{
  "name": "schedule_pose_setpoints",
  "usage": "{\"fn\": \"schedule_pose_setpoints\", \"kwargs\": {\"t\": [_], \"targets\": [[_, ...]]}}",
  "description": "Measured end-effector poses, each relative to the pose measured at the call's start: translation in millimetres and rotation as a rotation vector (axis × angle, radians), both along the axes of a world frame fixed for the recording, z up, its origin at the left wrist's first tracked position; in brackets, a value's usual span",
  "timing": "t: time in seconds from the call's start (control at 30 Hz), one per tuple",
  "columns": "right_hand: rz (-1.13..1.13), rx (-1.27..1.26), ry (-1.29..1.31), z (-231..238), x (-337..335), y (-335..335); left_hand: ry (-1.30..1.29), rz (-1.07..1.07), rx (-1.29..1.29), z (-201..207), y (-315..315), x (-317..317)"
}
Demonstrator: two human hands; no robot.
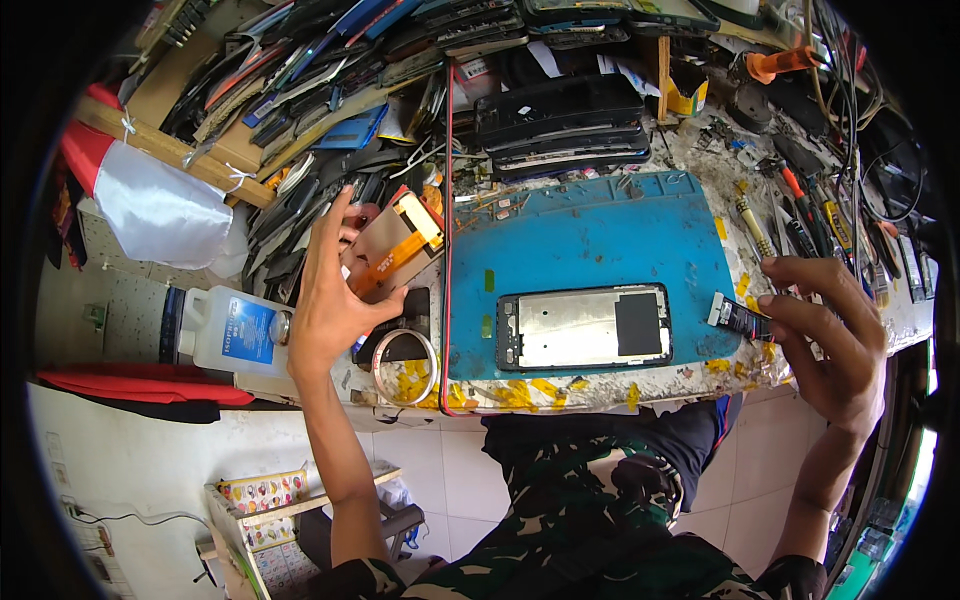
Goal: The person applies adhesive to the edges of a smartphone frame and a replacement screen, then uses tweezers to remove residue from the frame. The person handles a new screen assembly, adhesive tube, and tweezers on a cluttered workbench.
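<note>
My left hand (332, 300) is raised at the bench's left side, thumb and index finger spread wide. Just beyond it leans a phone screen panel (405, 215) with an orange flex cable (387, 264); the hand hides part of its left side, and I see no clear grip on it. At the right, my right hand (825, 335) pinches a small black tube with a pale end (740, 318) over the mat's right edge. Between the hands, a phone frame (585, 326), silver inside with a black patch, lies flat on the blue work mat (590, 235).
A roll of tape (404, 367) and a white bottle with a blue label (235, 330) stand at the left. Stacked phone parts (560, 120) fill the back. Screwdrivers and other tools (815, 210) lie at the right. A red cord (447, 200) crosses the mat's left edge.
</note>
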State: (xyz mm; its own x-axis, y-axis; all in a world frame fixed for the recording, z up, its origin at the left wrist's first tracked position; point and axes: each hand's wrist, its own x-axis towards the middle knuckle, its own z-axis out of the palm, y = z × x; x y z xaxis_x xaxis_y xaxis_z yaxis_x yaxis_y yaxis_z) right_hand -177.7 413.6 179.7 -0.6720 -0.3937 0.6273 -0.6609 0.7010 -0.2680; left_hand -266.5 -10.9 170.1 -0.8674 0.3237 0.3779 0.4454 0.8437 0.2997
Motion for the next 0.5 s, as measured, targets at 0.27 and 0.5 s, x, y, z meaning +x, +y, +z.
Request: {"fn": "schedule_pose_setpoints", "kwargs": {"t": [0.27,0.5], "targets": [[0.167,0.107,0.027,22.7,-20.4,-31.7,0.144,-0.013,0.243,-11.4,-14.5,5.1],[0.474,-0.141,0.099,54.3,-83.1,-102.1,0.451,-0.096,0.178,9.4,-19.5,16.1]]}}
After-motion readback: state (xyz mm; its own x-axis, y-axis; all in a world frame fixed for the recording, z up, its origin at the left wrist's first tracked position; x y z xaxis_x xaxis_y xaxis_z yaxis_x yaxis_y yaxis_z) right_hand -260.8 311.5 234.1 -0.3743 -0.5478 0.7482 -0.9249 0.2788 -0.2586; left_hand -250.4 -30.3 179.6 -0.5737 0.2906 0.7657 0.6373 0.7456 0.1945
